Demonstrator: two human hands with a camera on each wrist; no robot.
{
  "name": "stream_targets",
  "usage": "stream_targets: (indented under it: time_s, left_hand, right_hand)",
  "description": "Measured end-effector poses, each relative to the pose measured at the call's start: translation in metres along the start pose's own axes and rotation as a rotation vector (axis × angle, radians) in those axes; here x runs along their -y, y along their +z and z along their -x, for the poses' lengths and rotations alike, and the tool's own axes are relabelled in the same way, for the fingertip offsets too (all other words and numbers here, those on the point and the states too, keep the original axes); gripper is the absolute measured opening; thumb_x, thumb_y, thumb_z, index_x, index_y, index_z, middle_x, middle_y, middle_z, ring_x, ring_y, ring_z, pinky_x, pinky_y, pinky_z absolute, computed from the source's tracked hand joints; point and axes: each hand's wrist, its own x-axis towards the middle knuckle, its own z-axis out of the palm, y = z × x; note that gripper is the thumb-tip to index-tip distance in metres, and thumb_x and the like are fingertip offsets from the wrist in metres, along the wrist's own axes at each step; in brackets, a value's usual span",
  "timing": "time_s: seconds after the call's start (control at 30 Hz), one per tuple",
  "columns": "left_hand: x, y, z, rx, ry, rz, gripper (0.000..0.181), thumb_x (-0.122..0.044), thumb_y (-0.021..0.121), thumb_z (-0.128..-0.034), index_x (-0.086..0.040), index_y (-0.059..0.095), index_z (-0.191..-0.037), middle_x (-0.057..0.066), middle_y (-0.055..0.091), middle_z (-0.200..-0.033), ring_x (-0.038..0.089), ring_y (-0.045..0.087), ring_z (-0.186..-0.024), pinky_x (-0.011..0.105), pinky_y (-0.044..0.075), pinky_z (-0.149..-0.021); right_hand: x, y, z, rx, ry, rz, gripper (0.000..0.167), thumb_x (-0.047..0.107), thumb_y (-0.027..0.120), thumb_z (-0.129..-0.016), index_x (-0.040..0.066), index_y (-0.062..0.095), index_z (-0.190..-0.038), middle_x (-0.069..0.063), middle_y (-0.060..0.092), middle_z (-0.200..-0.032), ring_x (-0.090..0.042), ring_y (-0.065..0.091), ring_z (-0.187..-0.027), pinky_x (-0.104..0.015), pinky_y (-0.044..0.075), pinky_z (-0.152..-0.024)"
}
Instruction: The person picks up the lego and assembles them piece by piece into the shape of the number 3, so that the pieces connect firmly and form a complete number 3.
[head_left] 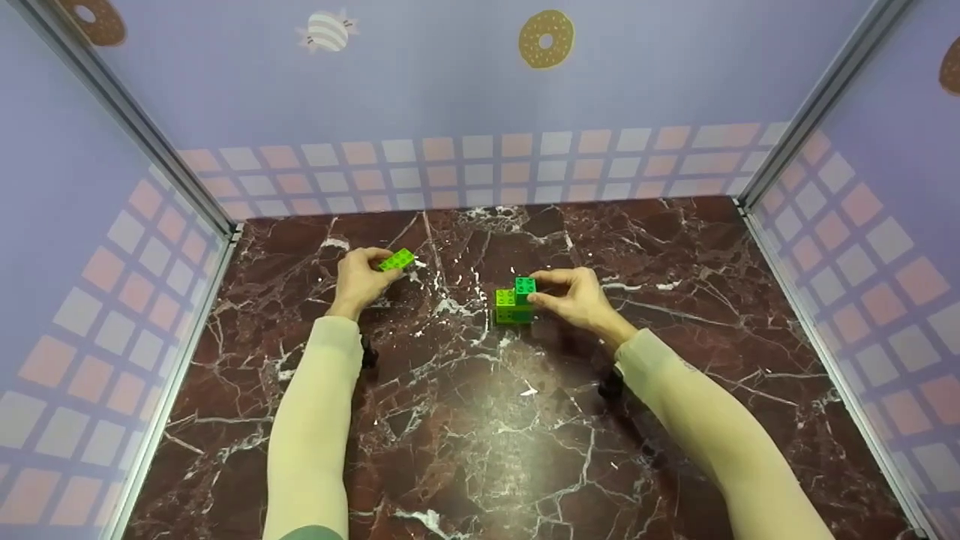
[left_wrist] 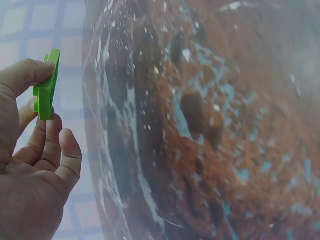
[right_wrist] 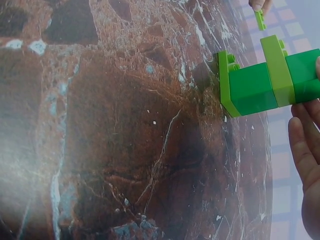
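In the head view my left hand (head_left: 358, 281) is raised at the left, pinching a flat light green toy brick (head_left: 397, 260) between thumb and fingers. The left wrist view shows this thin brick (left_wrist: 46, 92) edge-on, its studs facing the palm. My right hand (head_left: 579, 301) grips the dark green top brick (head_left: 525, 286) of a small stack on the tabletop. Seen from the right wrist, the stack has a flat light green base (right_wrist: 226, 90), a dark green block (right_wrist: 252, 90), another flat light green brick (right_wrist: 278, 72) and the dark green top brick (right_wrist: 304, 75).
A dark red marble-patterned tabletop (head_left: 450, 405) lies under both hands. Purple panels with pink and white squares stand behind (head_left: 450, 90) and at both sides, joined by grey metal posts (head_left: 810, 97). Dark wrist-worn devices (head_left: 369, 352) sit below the sleeves.
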Motion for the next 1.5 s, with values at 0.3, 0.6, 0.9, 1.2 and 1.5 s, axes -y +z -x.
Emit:
stream_targets:
  time_s: [0.3,0.6,0.9,1.2,1.5]
  left_hand:
    - [-0.018,0.001,0.002,0.021,0.053,-0.02,0.043,-0.023,0.087,-0.0922,-0.007,0.082,-0.132,0.018,0.085,-0.121,0.035,0.077,-0.107,0.047,0.058,-0.097]
    - [-0.032,0.002,0.007,0.04,0.086,0.017,0.041,-0.019,0.085,-0.0939,-0.005,0.082,-0.132,0.02,0.078,-0.127,0.035,0.074,-0.108,0.044,0.059,-0.095]
    - [-0.049,0.004,0.013,0.074,0.133,0.03,0.04,-0.021,0.085,-0.0937,-0.006,0.082,-0.131,0.019,0.077,-0.128,0.036,0.076,-0.113,0.048,0.061,-0.1]
    - [-0.07,0.009,0.015,0.102,0.177,0.055,0.041,-0.022,0.085,-0.091,-0.007,0.083,-0.129,0.017,0.078,-0.127,0.035,0.075,-0.115,0.048,0.061,-0.103]
    - [-0.086,0.018,0.018,0.113,0.237,0.075,0.039,-0.016,0.086,-0.0885,-0.004,0.084,-0.126,0.018,0.079,-0.122,0.036,0.077,-0.109,0.04,0.061,-0.096]
  right_hand:
    - [0.006,0.0,0.002,0.016,0.003,-0.04,0.037,0.003,0.09,-0.091,-0.005,0.082,-0.126,-0.029,0.083,-0.119,-0.047,0.083,-0.102,-0.016,0.065,-0.081]
    - [0.006,0.002,0.001,0.015,0.008,0.002,0.037,0.005,0.091,-0.091,-0.003,0.082,-0.126,-0.027,0.084,-0.12,-0.047,0.084,-0.103,-0.04,0.071,-0.091]
    - [0.007,0.0,0.0,0.039,0.029,0.012,0.041,0.006,0.09,-0.091,-0.004,0.08,-0.13,-0.028,0.083,-0.121,-0.047,0.084,-0.102,-0.022,0.068,-0.083]
    - [0.01,-0.003,-0.003,0.079,0.054,0.004,0.048,0.007,0.09,-0.091,-0.003,0.078,-0.135,-0.029,0.082,-0.124,-0.05,0.083,-0.105,-0.019,0.067,-0.082]
    - [0.019,-0.003,-0.006,0.096,0.086,-0.019,0.048,0.01,0.09,-0.092,0.0,0.078,-0.137,-0.027,0.083,-0.124,-0.036,0.086,-0.098,-0.023,0.068,-0.079]
